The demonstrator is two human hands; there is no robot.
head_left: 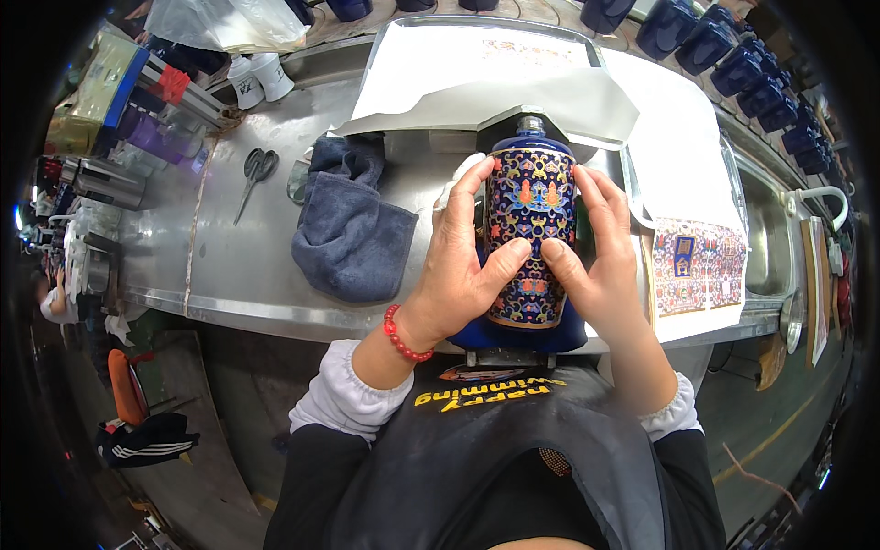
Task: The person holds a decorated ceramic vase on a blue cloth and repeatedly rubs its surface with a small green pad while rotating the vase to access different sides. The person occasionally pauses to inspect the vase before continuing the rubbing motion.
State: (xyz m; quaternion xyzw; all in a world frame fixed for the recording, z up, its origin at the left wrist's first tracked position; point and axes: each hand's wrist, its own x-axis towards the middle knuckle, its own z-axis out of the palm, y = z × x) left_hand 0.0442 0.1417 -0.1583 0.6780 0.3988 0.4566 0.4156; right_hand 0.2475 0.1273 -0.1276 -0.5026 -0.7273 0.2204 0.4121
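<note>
A dark blue glass bottle [532,206] lies in front of me with its neck pointing away. Its front carries a colourful floral decal with gold edges. My left hand [454,275] grips the bottle's left side, thumb pressed on the decal's lower middle. Something white covers part of a finger on that hand. Along the right side curls my right hand [608,257], its thumb on the decal beside the other one. The bottle's base rests over the bench's near edge, and its underside is hidden. Left of the bottle is a crumpled dark blue towel [353,225].
Black-handled scissors [255,179] lie on the metal bench [247,238]. Printed decal sheets [699,268] sit at right beside a sink [768,234]. White paper [513,96] covers a tray behind the bottle. Two white bottles [259,78] stand far left; several blue bottles [704,46] line the far right.
</note>
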